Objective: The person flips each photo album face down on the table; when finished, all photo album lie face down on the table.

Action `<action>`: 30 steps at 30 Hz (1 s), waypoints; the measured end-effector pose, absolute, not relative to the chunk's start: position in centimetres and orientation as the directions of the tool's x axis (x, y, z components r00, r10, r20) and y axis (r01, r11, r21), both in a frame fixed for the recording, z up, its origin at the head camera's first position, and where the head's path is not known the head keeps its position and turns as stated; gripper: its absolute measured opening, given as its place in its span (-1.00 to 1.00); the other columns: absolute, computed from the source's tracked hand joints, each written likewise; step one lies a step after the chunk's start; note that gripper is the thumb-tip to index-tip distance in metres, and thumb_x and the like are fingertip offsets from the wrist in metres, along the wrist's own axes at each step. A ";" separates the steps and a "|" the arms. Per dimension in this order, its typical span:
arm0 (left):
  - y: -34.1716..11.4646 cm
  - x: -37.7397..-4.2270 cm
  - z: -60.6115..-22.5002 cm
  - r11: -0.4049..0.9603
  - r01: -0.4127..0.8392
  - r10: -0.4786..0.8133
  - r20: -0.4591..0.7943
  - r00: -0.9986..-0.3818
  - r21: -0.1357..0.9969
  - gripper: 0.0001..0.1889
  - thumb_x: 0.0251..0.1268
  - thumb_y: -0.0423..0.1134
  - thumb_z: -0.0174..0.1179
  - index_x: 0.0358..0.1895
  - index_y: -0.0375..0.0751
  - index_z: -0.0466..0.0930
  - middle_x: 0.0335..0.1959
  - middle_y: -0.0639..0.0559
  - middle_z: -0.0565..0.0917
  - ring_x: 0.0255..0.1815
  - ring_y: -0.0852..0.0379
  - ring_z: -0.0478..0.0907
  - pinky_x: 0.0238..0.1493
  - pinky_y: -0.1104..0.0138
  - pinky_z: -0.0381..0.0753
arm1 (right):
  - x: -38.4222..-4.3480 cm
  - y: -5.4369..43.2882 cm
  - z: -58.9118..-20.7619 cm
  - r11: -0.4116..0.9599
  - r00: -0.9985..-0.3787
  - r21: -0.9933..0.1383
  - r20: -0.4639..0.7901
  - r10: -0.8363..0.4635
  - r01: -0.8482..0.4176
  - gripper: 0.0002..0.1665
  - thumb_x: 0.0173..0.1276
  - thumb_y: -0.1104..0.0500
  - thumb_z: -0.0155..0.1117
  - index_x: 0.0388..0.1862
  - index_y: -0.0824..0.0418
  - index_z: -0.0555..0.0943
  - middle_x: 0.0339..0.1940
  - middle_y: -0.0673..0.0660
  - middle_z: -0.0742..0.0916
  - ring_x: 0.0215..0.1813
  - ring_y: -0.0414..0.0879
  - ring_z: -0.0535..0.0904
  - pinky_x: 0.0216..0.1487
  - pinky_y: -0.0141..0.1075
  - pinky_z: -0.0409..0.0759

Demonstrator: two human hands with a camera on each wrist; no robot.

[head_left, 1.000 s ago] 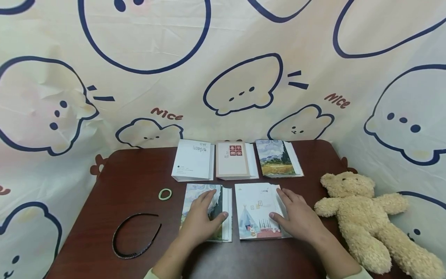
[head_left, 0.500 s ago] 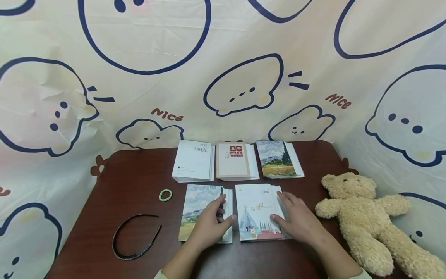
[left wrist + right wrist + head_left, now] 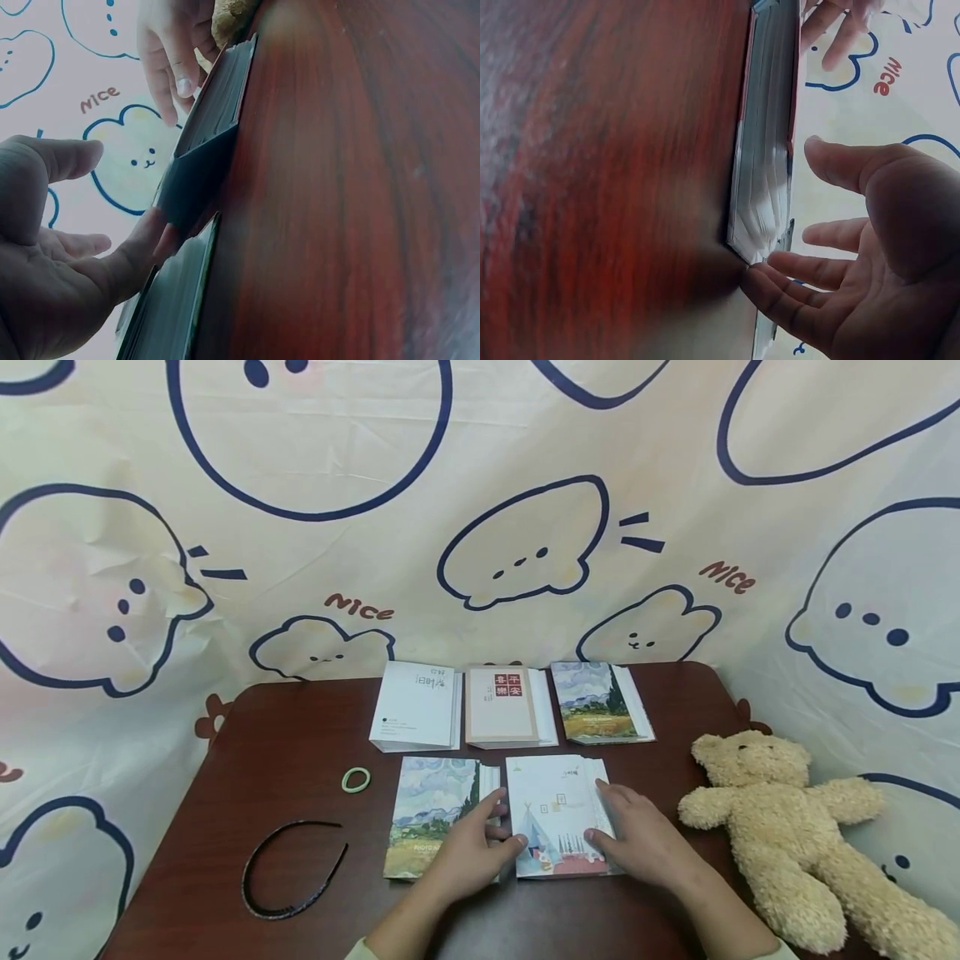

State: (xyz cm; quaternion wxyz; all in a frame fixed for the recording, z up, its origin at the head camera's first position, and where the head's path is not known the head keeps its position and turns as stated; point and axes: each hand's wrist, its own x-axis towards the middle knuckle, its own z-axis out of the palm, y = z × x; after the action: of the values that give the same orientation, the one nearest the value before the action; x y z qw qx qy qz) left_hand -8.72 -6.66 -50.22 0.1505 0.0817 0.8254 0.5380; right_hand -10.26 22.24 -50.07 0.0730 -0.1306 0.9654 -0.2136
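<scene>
A white photo album with a tent drawing [image 3: 551,810] lies on the table between the two hands. My left hand [image 3: 474,853] is at its left side, fingertips right at the spine [image 3: 196,176] and thumb raised over the cover's edge. On the opposite side my right hand [image 3: 645,837] has its fingers at the page edges [image 3: 763,202], the thumb apart from the cover in the right wrist view. Left of it lies a photo album with a painted landscape cover [image 3: 427,814], partly hidden under my left hand.
Behind stand a white album [image 3: 414,706], a beige album with red characters [image 3: 498,710] and another landscape album [image 3: 596,702] in a row. A green ring [image 3: 356,779] and black headband [image 3: 251,889] lie left on the brown table [image 3: 300,735]. A teddy bear [image 3: 780,827] lies right.
My left hand has moved right, off the landscape album's cover to the tent album's left edge. The right hand has stayed beside the tent album, almost still.
</scene>
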 end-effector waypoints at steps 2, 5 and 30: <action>-6.5 -8.7 -50.3 0.408 -0.030 0.308 -0.169 -0.936 0.913 -0.16 0.36 -0.03 0.39 0.61 -0.19 0.22 0.34 -0.17 0.57 0.00 0.06 0.71 -0.02 0.09 0.70 | -10.2 22.2 -50.1 0.875 -0.955 -0.433 -0.093 -0.282 -0.216 -0.06 0.38 -0.13 0.42 0.56 0.31 0.36 0.41 0.41 0.53 0.43 0.37 0.43 0.34 0.28 0.43; -6.4 -8.6 -50.4 0.405 -0.031 0.325 -0.175 -0.929 0.914 -0.14 0.36 -0.02 0.38 0.62 -0.19 0.19 0.32 -0.21 0.58 -0.06 0.12 0.73 0.05 0.02 0.67 | -10.3 22.1 -50.1 0.876 -0.954 -0.431 -0.100 -0.283 -0.215 -0.07 0.38 -0.13 0.42 0.55 0.32 0.37 0.40 0.42 0.53 0.42 0.39 0.43 0.35 0.28 0.42; -5.9 -8.2 -50.4 0.060 -0.212 0.338 -0.220 -0.915 0.975 -0.20 0.44 -0.28 0.28 0.64 -0.27 0.09 0.40 -0.30 0.49 0.11 -0.07 0.68 -0.02 0.13 0.73 | -10.1 21.8 -49.3 0.857 -0.945 -0.470 -0.124 -0.302 -0.212 -0.15 0.39 -0.12 0.42 0.51 0.29 0.45 0.37 0.38 0.58 0.41 0.34 0.46 0.36 0.26 0.43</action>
State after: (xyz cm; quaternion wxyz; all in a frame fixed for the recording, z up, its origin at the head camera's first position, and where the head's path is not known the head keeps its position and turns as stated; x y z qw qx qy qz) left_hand -8.25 -5.87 -50.37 0.2009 0.0447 0.6996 0.6842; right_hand -10.10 21.79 -49.31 0.0971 -0.1339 0.9586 -0.2316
